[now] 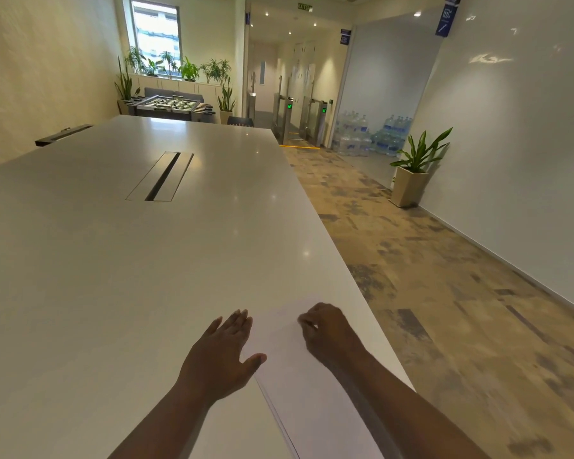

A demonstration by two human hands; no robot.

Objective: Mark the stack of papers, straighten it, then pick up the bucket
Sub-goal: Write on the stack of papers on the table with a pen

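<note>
Papers (pixel 307 389) lie stacked at the near right edge of a white bench (pixel 120 260). Left hand (pixel 219 356) rests flat, fingers straight, against the stack's left edge. Right hand (pixel 328 329) sits curled on top; what it grips cannot be told.

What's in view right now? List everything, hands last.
table: one, white, fills left and centre
cable slot: one, dark, mid-table
papers: one stack, white, near right table edge
foosball table: one, dark, far end under window
plants: several, green, by window
potted plant: one, green in pale pot, right wall
water bottles: many, clear, behind glass wall
gates: green lights, corridor
bucket: not in view
left hand: flat, fingers straight, at stack's left edge
right hand: fingers curled on stack; pen not discernible
</note>
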